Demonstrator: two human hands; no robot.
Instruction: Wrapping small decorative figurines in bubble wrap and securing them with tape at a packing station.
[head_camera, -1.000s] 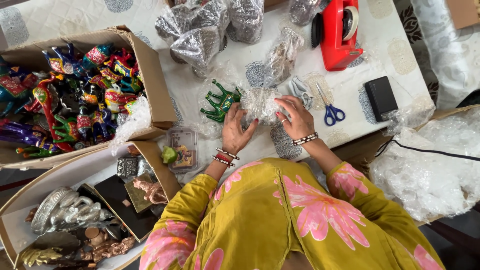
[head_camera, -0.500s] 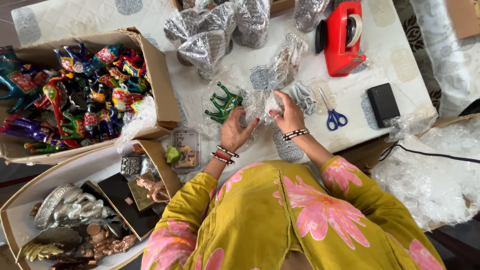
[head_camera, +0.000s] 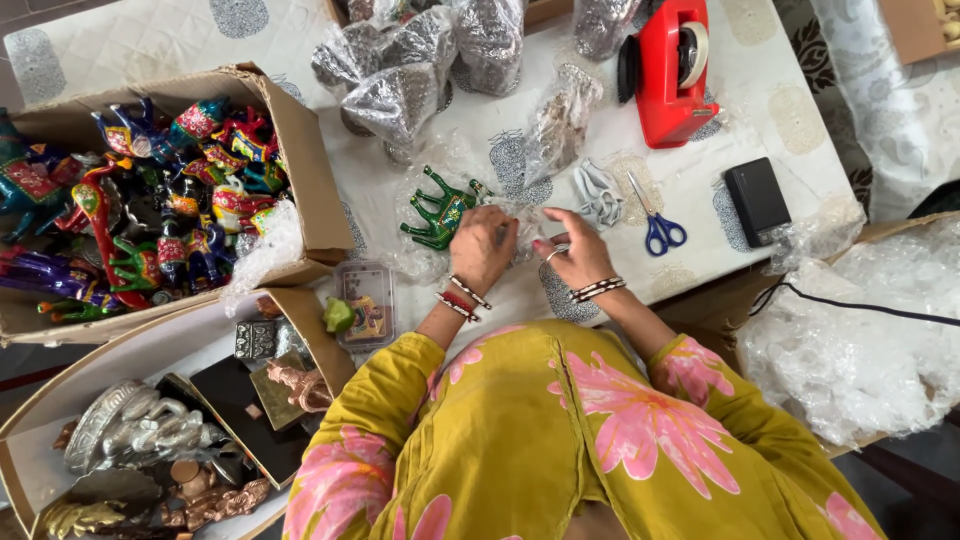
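— Head view, the only one you have: where does the green figurine lie from your hands?

— The green figurine (head_camera: 441, 208) lies on the table (head_camera: 150, 40), just ahead and to the left of your left hand (head_camera: 483, 246). It sits inside or on a sheet of clear plastic wrap (head_camera: 425, 262), its legs pointing up and away from you, its long axis running roughly left to right and tilted a little.

— Which hand is nearer to it?

— Your left hand, plainly. Its fingers are curled down onto the wrap right beside the figurine, touching or nearly touching it; I cannot tell whether they pinch the plastic or only press on it. Your right hand (head_camera: 575, 252) is a little further right, fingers loosely bent and pressed on the same wrap, not closed round anything I can see.

— And what lies around?

— To the right of your right hand, white clips or a small bundle (head_camera: 597, 192), then blue-handled scissors (head_camera: 655, 222), near but apart. Beyond them a red tape dispenser (head_camera: 672, 75) and a black box (head_camera: 757, 200). On your far left an open cardboard box (head_camera: 300, 140) of painted figurines, well apart from both hands. Wrapped silvery bundles (head_camera: 400, 90) stand beyond the green figurine.
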